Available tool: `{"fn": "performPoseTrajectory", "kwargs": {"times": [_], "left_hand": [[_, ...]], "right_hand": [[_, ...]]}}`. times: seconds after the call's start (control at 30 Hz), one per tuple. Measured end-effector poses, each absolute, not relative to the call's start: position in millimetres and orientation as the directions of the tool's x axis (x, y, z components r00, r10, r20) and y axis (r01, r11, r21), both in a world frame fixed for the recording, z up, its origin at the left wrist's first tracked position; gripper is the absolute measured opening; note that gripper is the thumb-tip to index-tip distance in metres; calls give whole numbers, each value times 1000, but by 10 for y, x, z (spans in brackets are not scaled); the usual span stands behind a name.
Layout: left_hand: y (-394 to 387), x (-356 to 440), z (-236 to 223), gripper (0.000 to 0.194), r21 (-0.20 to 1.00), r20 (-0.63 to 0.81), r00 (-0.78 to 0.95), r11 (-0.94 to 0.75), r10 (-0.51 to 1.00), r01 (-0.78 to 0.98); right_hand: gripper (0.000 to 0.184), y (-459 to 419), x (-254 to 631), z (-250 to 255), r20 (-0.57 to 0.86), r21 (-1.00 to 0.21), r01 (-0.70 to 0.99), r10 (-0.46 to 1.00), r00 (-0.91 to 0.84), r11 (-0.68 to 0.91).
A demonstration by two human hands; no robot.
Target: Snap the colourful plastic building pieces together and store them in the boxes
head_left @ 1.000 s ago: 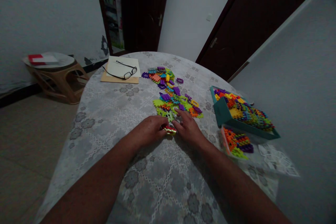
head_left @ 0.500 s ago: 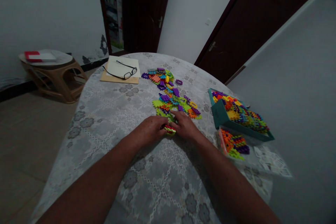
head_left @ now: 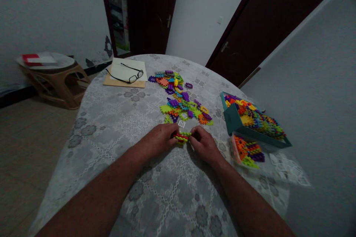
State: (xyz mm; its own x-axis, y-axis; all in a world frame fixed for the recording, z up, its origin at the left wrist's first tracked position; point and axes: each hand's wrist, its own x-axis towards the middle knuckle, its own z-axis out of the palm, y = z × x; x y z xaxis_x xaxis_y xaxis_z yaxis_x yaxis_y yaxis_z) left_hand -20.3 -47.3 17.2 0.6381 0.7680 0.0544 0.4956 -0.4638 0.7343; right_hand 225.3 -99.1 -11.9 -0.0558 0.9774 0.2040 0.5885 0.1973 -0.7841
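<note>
A small stack of green and red toothed plastic building pieces (head_left: 183, 138) is held low over the table in front of me. My left hand (head_left: 161, 137) is closed around the stack's left end. At its right end, my right hand (head_left: 205, 143) pinches the edge between thumb and fingers. Just beyond lies a small white square with a printed pattern (head_left: 181, 124). Behind it spreads a loose pile of toothed pieces (head_left: 182, 104) in purple, green, orange and blue. My fingers hide part of the stack.
On the right stand a teal box (head_left: 232, 120) full of similar pieces and a clear tray (head_left: 236, 152) holding orange, purple and green ones. Black glasses (head_left: 132, 79) rest on paper (head_left: 128, 66) at the far left. A patterned cloth (head_left: 172, 189) covers the round table.
My right hand has drawn back to the right and now pinches the stack's right end. More of the stack and the white printed square show. The view has shifted slightly.
</note>
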Motion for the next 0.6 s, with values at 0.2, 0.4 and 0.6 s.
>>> {"fn": "performPoseTrajectory", "kwargs": {"times": [0.2,0.4,0.6], "left_hand": [[-472,-200,171,6,706,121,622,-508,773,494],[-480,-186,208,8,744,62,590,-432,805,511],[-462,-174,213,44,759,51,568,-401,822,513]], "right_hand": [[1,-1040,2178,-66,257,-716,644,960,-113,268],[4,-1058,2168,-38,207,-755,604,967,-149,255],[6,-1058,2208,-31,207,-763,583,960,-187,279]]}}
